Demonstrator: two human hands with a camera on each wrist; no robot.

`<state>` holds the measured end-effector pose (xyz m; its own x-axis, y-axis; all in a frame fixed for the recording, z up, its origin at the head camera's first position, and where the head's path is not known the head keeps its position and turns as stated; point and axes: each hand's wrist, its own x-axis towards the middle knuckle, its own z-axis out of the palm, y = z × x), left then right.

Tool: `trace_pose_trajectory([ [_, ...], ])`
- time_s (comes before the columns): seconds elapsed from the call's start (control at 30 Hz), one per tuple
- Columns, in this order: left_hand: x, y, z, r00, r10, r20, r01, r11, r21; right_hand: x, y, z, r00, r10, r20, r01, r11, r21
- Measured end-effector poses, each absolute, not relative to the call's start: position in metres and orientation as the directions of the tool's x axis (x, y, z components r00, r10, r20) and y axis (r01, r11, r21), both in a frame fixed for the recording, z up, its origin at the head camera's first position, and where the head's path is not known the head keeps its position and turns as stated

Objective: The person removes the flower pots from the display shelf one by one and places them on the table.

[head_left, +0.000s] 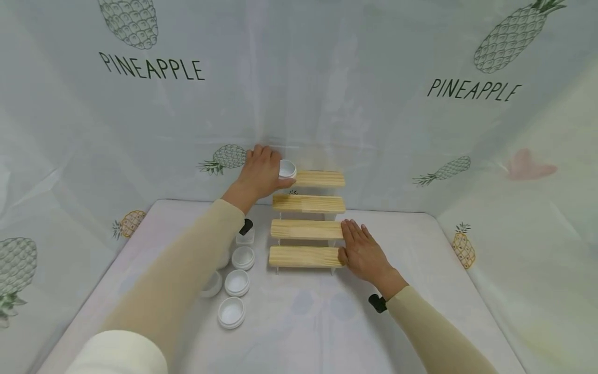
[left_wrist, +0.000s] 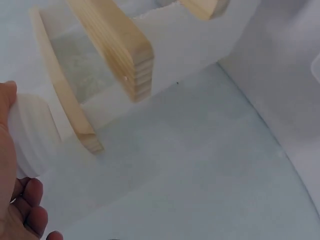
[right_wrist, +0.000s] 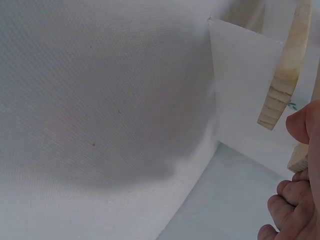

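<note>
A stepped display rack (head_left: 306, 230) has several pale wooden boards on clear supports. At its top left end, my left hand (head_left: 261, 171) grips a small white round tub (head_left: 287, 169), thumb in front and fingers behind. The tub (left_wrist: 35, 135) shows only in part in the left wrist view, beside the hand (left_wrist: 15, 190). My right hand (head_left: 366, 257) holds the rack's right side, fingers at the end of the second board from the bottom, thumb by the lowest board. In the right wrist view, the hand (right_wrist: 295, 205) is beside the board ends (right_wrist: 282, 95).
Several more white tubs (head_left: 237, 283) stand in rows left of the rack, some partly behind the left sleeve (head_left: 187, 265). A squarish clear piece (head_left: 245, 236) lies behind them. Pineapple-printed sheeting (head_left: 308, 93) hangs behind and at the sides of the pale tabletop (head_left: 322, 322).
</note>
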<state>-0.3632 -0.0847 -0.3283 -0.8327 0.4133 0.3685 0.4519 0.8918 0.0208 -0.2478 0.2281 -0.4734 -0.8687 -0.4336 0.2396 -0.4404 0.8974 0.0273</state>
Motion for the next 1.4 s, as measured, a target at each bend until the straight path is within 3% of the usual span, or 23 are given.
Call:
trace_pose_trajectory([
  [0.3, -0.328, -0.114, -0.333, -0.778, 0.485, 0.398, 0.513, 0.858, -0.042, -0.248, 0.229, -0.474, -0.867, -0.438, 0.236, -0.445, 0.895, 0.027],
  [0.63, -0.276, -0.153, -0.355, -0.762, 0.521, 0.385, 0.564, 0.826, -0.001, -0.247, 0.23, -0.473, -0.871, -0.435, 0.229, -0.446, 0.895, 0.004],
  [1.4, -0.138, -0.249, -0.459, -0.8, 0.445, 0.403, 0.534, 0.833, 0.141, -0.252, 0.229, -0.474, -0.859, -0.458, 0.229, -0.469, 0.883, 0.012],
])
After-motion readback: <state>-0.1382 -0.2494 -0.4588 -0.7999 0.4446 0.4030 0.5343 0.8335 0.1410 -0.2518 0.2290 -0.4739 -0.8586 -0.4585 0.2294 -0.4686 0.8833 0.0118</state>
